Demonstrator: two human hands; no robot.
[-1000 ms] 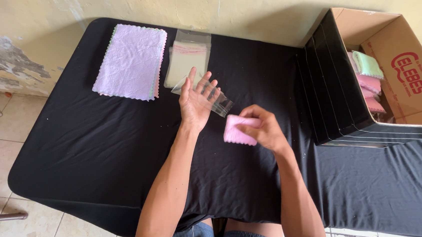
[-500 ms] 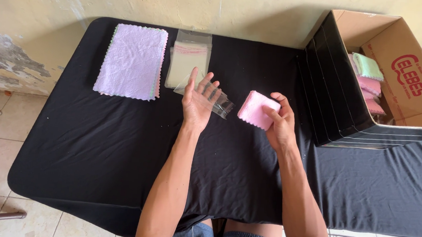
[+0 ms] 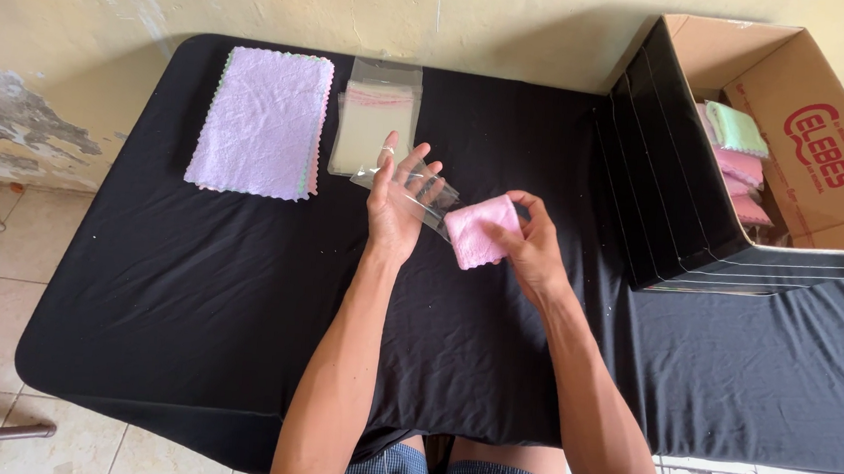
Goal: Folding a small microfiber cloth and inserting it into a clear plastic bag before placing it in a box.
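One folded pink cloth [image 3: 481, 231], one clear bag [image 3: 415, 194] in hand, one cardboard box [image 3: 802, 126]; stacked items uncountable.

A: What blocks the way around the cardboard box [image 3: 827, 189]?
B: Its black flap [image 3: 647, 185] stands right of the hands. Left, towels [image 3: 260, 122] and clear bags [image 3: 374, 128]; bare black tablecloth [image 3: 187, 289] nearer.

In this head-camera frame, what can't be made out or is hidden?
- Clear bag: its mouth, hidden behind the left hand.
- Pink cloth: near edge, covered by right hand fingers.
- Cardboard box: contents partly behind its wall; right side cut off by the frame.
- Cloth stack: count too fine to tell.
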